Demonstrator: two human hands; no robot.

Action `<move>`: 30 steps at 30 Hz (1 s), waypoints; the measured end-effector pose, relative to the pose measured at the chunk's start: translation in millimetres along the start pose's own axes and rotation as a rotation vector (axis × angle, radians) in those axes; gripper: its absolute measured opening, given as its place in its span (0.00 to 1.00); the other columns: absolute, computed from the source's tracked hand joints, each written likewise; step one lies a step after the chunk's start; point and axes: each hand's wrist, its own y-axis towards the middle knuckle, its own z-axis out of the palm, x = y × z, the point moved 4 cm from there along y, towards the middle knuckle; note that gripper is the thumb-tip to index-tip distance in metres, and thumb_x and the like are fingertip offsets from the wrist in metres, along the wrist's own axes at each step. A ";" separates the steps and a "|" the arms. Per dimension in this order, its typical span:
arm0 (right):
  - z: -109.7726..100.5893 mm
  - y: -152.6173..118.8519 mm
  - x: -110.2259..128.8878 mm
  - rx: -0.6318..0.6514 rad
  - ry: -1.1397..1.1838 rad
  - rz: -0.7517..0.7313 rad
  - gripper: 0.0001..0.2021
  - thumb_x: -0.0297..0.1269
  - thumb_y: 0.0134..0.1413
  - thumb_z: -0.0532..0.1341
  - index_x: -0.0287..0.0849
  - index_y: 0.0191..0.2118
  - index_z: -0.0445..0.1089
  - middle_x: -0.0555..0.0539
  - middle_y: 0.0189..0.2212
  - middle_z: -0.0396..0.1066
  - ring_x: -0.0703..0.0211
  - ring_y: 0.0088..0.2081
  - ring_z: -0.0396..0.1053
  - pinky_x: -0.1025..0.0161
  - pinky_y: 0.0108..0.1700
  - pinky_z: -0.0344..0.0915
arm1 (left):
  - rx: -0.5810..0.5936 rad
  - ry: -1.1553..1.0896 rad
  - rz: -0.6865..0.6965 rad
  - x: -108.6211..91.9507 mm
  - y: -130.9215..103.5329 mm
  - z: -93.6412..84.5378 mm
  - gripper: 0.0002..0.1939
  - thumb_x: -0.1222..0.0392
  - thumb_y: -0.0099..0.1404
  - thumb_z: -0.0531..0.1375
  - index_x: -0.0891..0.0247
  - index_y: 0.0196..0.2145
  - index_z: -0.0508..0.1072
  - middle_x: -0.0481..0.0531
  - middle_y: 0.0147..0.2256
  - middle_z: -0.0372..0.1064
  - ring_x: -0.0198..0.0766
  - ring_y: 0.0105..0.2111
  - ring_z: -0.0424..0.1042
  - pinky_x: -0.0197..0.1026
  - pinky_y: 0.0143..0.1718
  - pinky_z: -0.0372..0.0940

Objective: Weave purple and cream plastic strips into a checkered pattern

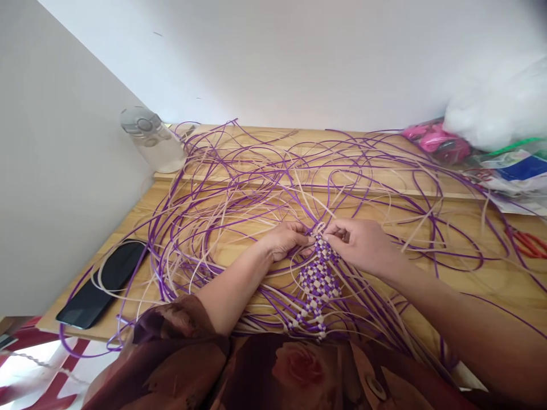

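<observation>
A strip of woven purple and cream cords (319,279) lies on the wooden table in front of my body, with loose ends fanning out on both sides. At its far end, my left hand (287,241) pinches the weave's left edge between thumb and fingers. On the other side my right hand (356,242) has thumb and forefinger closed at the top of the weave, near a small cream loop (320,228). Which single cord sits in the right fingertips is too small to make out.
Long loose cords (256,188) sprawl over the wooden table (453,296). A phone (102,285) lies at the left under some cords; a clear bottle (154,139) stands behind it. At the right are red-handled pliers or scissors (530,244), plastic bags (519,171) and a pink bundle (436,141).
</observation>
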 end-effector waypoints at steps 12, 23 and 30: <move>49.8 -25.3 -10.6 -0.043 0.338 0.184 0.10 0.41 0.59 0.54 0.43 0.29 0.64 0.52 0.22 0.65 0.63 0.24 0.61 0.66 0.27 0.53 | -0.246 0.225 0.158 4.7 1.7 4.8 0.13 0.60 0.54 0.69 0.67 0.24 0.68 0.45 0.16 0.64 0.27 0.13 0.60 0.32 0.15 0.56; 58.6 -42.7 -2.5 -0.207 0.133 -0.183 0.10 0.28 0.54 0.53 0.43 0.25 0.54 0.53 0.19 0.54 0.63 0.23 0.52 0.64 0.29 0.49 | -0.295 0.484 0.108 5.7 1.8 -1.9 0.12 0.56 0.55 0.67 0.65 0.25 0.69 0.45 0.17 0.66 0.28 0.14 0.62 0.31 0.16 0.56; 56.5 -44.9 -2.1 -0.239 0.160 -0.173 0.10 0.27 0.53 0.54 0.42 0.23 0.55 0.54 0.19 0.55 0.65 0.23 0.53 0.65 0.29 0.50 | -0.001 0.307 0.066 -0.4 -4.2 -1.7 0.19 0.51 0.48 0.71 0.70 0.26 0.73 0.48 0.19 0.68 0.28 0.16 0.64 0.31 0.20 0.59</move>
